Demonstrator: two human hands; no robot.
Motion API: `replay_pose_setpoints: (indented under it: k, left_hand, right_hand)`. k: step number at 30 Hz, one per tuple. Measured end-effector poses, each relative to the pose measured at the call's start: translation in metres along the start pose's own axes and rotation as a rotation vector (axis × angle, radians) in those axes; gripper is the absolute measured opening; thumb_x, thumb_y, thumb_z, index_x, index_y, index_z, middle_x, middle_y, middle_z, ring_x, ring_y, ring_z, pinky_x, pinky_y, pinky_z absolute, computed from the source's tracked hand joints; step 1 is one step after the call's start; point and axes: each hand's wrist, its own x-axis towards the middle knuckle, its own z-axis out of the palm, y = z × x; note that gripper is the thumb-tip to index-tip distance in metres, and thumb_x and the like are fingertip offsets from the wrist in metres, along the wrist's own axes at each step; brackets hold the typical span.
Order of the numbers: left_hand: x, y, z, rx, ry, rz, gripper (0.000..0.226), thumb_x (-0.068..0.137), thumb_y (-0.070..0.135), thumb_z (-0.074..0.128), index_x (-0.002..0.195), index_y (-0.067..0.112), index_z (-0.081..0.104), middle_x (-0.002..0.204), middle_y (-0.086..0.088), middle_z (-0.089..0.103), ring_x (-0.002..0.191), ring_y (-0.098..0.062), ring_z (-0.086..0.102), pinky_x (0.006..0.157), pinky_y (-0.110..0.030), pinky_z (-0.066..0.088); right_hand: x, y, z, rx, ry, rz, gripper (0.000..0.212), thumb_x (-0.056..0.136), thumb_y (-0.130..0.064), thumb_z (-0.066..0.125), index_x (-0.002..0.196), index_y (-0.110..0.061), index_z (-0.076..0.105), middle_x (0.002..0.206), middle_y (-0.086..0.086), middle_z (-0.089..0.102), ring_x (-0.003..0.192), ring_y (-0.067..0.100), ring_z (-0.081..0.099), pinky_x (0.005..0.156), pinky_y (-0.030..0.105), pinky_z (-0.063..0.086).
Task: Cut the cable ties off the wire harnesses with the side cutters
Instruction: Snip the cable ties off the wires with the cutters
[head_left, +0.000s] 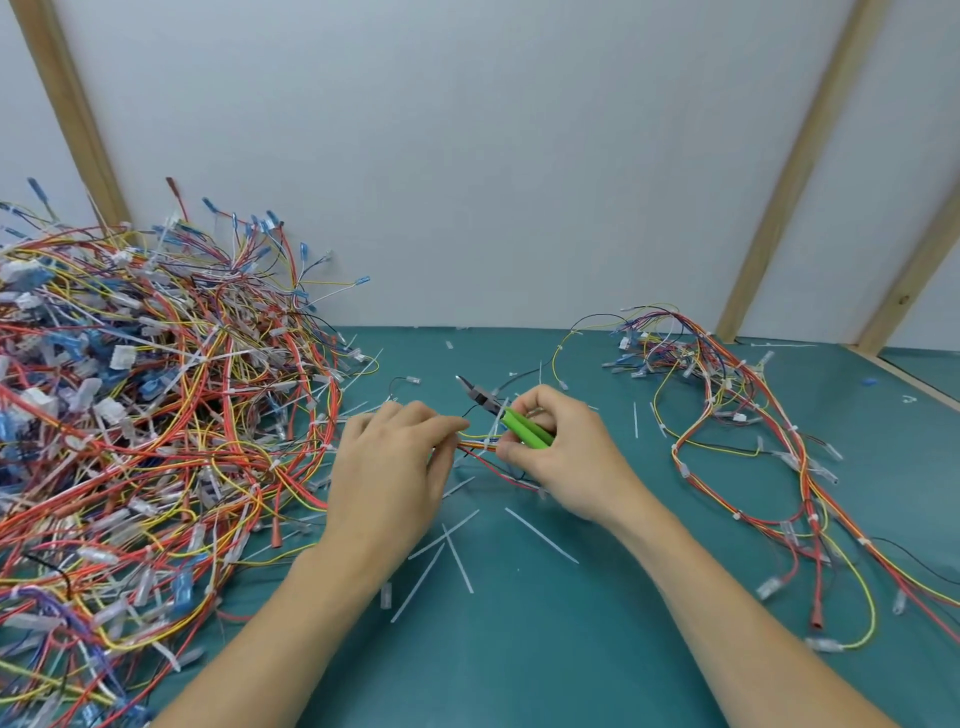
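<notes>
Head view is showing the left hand (387, 467) and right hand (558, 457) pinching a thin orange-and-yellow wire bundle (475, 444) taut, exposing its white cable tie (487, 443), while green-handled steel side cutters (511, 418) are resting parked in the right fingers just above that bundle.

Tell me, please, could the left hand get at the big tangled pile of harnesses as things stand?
Probably yes, but not freely: the pile lies right beside the left hand with nothing between, yet that hand is pinching the wire bundle and would have to let go first.
</notes>
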Motion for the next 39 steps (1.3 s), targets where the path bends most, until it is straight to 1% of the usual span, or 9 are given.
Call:
replay_pose_setpoints:
  k: [3,6,10,15,23,27,34,36,39]
  left_hand:
    - [-0.002,0.009,0.003,0.022,-0.044,0.032,0.009,0.091,0.039,0.068,0.096,0.034,0.075,0.089,0.014,0.07,0.087,-0.015,0.064,0.077,-0.034,0.041]
    - [-0.004,0.009,0.008,-0.162,-0.113,-0.164,0.021,0.093,0.055,0.06,0.09,0.037,0.071,0.083,0.016,0.063,0.074,-0.005,0.056,0.064,-0.029,0.038]
    - [-0.003,-0.001,0.015,-0.471,-0.211,-0.303,0.013,0.093,0.042,0.067,0.086,0.033,0.072,0.075,0.016,0.064,0.07,-0.006,0.055,0.064,-0.027,0.041]
    - [-0.002,-0.005,0.018,-0.71,-0.278,-0.395,0.015,0.095,0.03,0.068,0.082,0.023,0.071,0.054,0.021,0.052,0.052,-0.002,0.04,0.051,-0.013,0.031]
    - [-0.002,-0.011,0.026,-0.8,-0.24,-0.537,0.018,0.093,0.036,0.069,0.081,0.024,0.073,0.055,0.008,0.04,0.05,-0.009,0.031,0.046,-0.018,0.025]
    - [-0.001,-0.011,0.027,-0.858,-0.173,-0.552,0.01,0.089,0.034,0.073,0.08,0.03,0.072,0.059,-0.001,0.04,0.051,-0.013,0.03,0.047,-0.021,0.023]
    - [-0.002,-0.007,0.025,-0.844,-0.193,-0.512,0.006,0.083,0.035,0.08,0.078,0.032,0.078,0.05,0.012,0.05,0.047,-0.006,0.036,0.047,-0.015,0.028]
    - [-0.003,-0.007,0.025,-0.816,-0.189,-0.493,0.007,0.082,0.041,0.08,0.078,0.035,0.078,0.054,0.01,0.054,0.05,-0.007,0.039,0.05,-0.02,0.03]
    - [-0.004,-0.006,0.025,-0.805,-0.182,-0.472,0.014,0.081,0.049,0.078,0.082,0.035,0.079,0.056,0.005,0.053,0.053,-0.012,0.035,0.054,-0.028,0.027]
  right_hand:
    - [0.001,0.0,0.006,0.091,-0.03,0.063,0.026,0.083,-0.011,0.083,0.091,-0.019,0.061,0.078,0.001,0.074,0.056,0.006,0.058,0.054,0.023,0.046]
    - [0.001,0.0,0.009,0.19,-0.083,0.135,0.028,0.083,-0.014,0.085,0.095,-0.018,0.06,0.077,-0.003,0.072,0.048,0.0,0.056,0.045,0.017,0.042]
    - [0.0,-0.002,0.008,0.259,-0.113,0.232,0.03,0.082,-0.011,0.085,0.102,-0.015,0.064,0.086,0.0,0.077,0.068,0.009,0.068,0.062,0.023,0.052]
    - [0.002,-0.001,0.006,0.314,-0.063,0.287,0.024,0.081,-0.01,0.084,0.098,-0.013,0.067,0.081,-0.003,0.075,0.062,0.0,0.066,0.051,0.012,0.044]
    - [0.003,0.0,-0.014,0.009,0.065,0.103,0.03,0.078,-0.054,0.083,0.086,-0.026,0.073,0.082,-0.011,0.077,0.078,0.005,0.072,0.074,0.027,0.053]
    - [0.005,0.0,-0.016,0.035,0.059,0.053,0.016,0.081,-0.03,0.085,0.086,-0.023,0.072,0.086,-0.004,0.077,0.083,0.014,0.072,0.08,0.028,0.055]
    - [0.003,-0.01,-0.015,0.267,-0.035,0.071,0.017,0.087,0.002,0.073,0.095,-0.011,0.066,0.091,0.0,0.08,0.068,-0.002,0.068,0.057,0.007,0.045]
    - [0.0,-0.011,-0.01,0.258,-0.078,0.053,0.018,0.087,-0.001,0.077,0.096,-0.01,0.065,0.091,0.0,0.08,0.072,0.001,0.07,0.061,0.011,0.049]
    - [-0.003,-0.012,0.0,0.197,-0.077,0.011,0.019,0.084,-0.006,0.08,0.093,-0.014,0.065,0.084,-0.001,0.079,0.076,0.013,0.07,0.076,0.038,0.059]
